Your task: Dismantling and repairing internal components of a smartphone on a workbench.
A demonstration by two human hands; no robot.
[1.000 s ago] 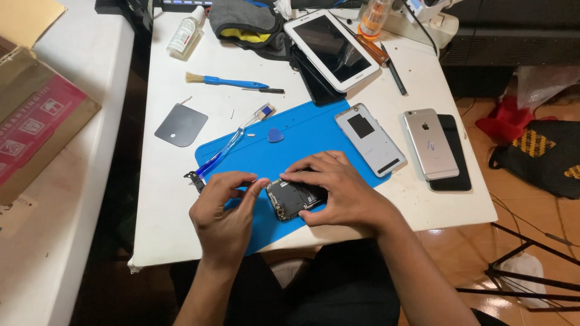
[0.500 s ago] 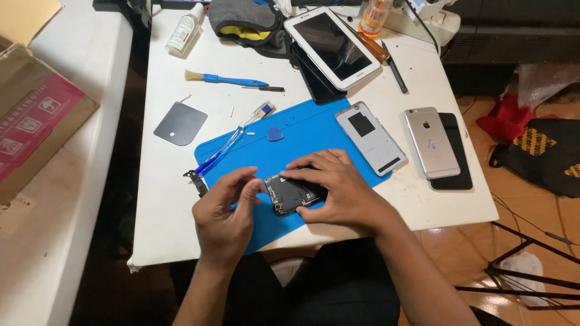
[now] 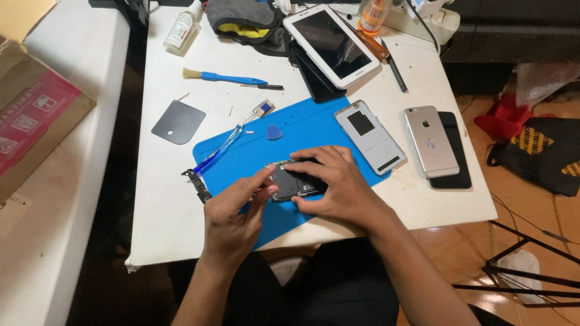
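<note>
An opened dark phone body (image 3: 289,183) lies on a blue work mat (image 3: 314,130) near the table's front edge. My right hand (image 3: 335,184) covers its right half and presses it down. My left hand (image 3: 235,214) meets the phone's left edge with thumb and forefinger pinched together there; whether they hold a small part is too small to tell. A grey back cover (image 3: 370,136) rests on the mat's right corner. A blue pick (image 3: 275,132) and a blue-handled toothbrush (image 3: 232,140) lie on the mat behind my hands.
On the white table (image 3: 163,199): a small black part (image 3: 197,185) at the mat's left corner, a dark plate (image 3: 179,122), a blue brush (image 3: 225,77), a white tablet (image 3: 331,42), a silver phone (image 3: 431,141) on a black one, a bottle (image 3: 181,29). A cardboard box (image 3: 33,108) sits left.
My left hand has slid slightly right and closed its thumb and forefinger at the phone's left edge. The right hand stays on the phone.
</note>
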